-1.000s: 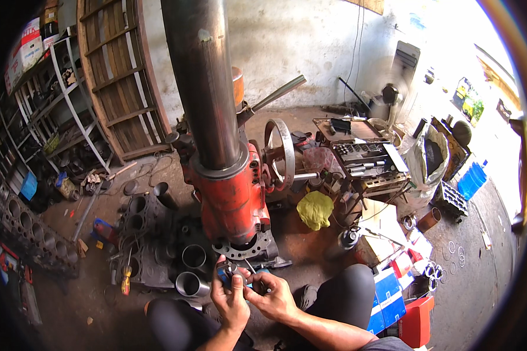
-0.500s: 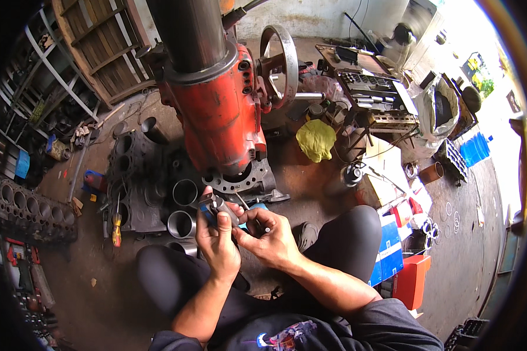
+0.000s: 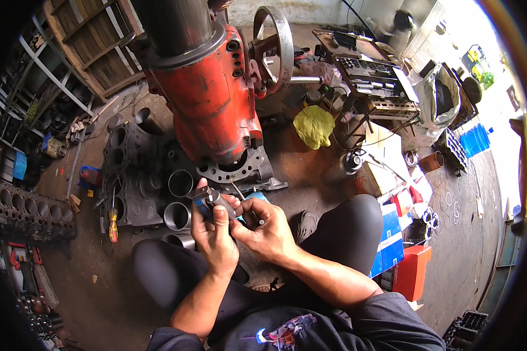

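My left hand (image 3: 215, 241) is closed around a dark grey metal tool part (image 3: 216, 200) with a blue patch on its side; I cannot tell its exact kind. My right hand (image 3: 269, 234) presses up against it from the right, fingers curled around a thin metal rod (image 3: 238, 190). The rod's far end sticks out above the fingers, and a round metal tip shows beside the thumb. Both hands meet over my lap, just in front of the engine block (image 3: 257, 167) that sits beneath the red boring machine (image 3: 211, 99).
Cylinder sleeves (image 3: 177, 216) and another dark engine block (image 3: 126, 205) lie left of my hands, a screwdriver (image 3: 113, 225) on its near side. The machine carries a handwheel (image 3: 284, 52). To the right are a yellow cloth (image 3: 314, 127), a spray can (image 3: 350, 164) and boxes (image 3: 413, 272).
The whole view has shifted a little, so the machine and blocks appear slightly farther left and higher. Both hands keep nearly the same grip on the metal part and rod.
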Action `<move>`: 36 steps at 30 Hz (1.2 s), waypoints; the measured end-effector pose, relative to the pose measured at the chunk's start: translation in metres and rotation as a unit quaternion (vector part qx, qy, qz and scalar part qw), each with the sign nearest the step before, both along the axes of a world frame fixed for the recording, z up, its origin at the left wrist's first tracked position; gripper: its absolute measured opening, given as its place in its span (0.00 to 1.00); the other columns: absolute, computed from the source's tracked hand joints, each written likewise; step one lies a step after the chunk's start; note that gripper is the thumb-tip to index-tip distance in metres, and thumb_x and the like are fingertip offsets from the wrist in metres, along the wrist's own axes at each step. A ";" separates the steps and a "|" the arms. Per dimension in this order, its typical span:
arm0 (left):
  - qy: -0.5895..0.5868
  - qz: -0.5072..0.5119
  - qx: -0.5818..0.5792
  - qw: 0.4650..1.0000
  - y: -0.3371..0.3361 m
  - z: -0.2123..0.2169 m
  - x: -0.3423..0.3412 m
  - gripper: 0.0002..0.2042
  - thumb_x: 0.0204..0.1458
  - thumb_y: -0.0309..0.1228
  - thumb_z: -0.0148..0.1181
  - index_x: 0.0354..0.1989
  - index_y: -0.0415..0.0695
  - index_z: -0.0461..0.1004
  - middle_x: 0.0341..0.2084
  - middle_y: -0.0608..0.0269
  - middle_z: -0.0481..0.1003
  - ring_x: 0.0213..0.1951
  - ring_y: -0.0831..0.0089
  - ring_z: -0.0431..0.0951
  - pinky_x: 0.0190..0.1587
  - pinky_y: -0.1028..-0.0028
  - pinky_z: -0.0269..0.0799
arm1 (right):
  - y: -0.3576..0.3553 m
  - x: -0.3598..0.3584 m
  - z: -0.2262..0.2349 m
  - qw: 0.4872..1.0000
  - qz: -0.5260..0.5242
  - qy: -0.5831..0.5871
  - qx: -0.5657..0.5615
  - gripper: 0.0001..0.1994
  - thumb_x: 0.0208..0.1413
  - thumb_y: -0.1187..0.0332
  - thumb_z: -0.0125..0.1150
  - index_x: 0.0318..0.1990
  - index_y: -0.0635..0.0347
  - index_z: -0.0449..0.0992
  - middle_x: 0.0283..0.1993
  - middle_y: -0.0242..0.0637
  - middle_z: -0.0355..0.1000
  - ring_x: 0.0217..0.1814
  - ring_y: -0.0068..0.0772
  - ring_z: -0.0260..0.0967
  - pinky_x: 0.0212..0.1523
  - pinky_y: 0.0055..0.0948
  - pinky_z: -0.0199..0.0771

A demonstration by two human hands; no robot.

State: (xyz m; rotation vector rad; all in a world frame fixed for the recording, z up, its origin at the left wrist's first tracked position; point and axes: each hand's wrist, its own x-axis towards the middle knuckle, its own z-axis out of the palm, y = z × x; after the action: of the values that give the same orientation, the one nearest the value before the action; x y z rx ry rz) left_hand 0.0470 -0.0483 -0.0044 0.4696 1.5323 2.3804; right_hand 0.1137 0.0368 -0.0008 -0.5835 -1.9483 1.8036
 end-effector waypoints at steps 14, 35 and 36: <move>0.019 0.005 -0.002 1.000 -0.001 0.003 0.000 0.31 0.64 0.40 0.59 0.70 0.36 0.57 0.38 0.62 0.76 0.40 0.75 0.75 0.47 0.74 0.73 | -0.002 0.001 0.007 1.000 -0.016 -0.003 0.017 0.10 0.48 0.70 0.70 0.34 0.66 0.77 0.20 0.32 0.66 0.22 0.18 0.59 0.23 0.26 0.60; 0.034 0.009 0.004 0.999 0.001 0.003 0.000 0.31 0.64 0.40 0.59 0.70 0.37 0.57 0.37 0.63 0.75 0.38 0.75 0.75 0.45 0.74 0.73 | 0.001 0.003 0.005 0.999 0.023 -0.011 -0.023 0.12 0.53 0.68 0.70 0.38 0.65 0.75 0.23 0.22 0.60 0.27 0.14 0.53 0.26 0.21 0.57; 0.032 0.008 0.002 0.999 0.000 0.003 0.000 0.31 0.64 0.40 0.59 0.70 0.37 0.57 0.37 0.63 0.75 0.38 0.75 0.75 0.45 0.74 0.73 | 0.001 0.003 0.005 0.999 0.024 -0.013 -0.023 0.12 0.53 0.68 0.70 0.38 0.65 0.75 0.23 0.22 0.60 0.27 0.14 0.53 0.26 0.21 0.57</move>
State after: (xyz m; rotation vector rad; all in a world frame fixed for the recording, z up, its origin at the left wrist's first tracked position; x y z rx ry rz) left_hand 0.0468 -0.0481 -0.0012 0.5398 1.5641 2.4031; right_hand 0.1172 0.0375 0.0038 -0.5822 -1.9587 1.8826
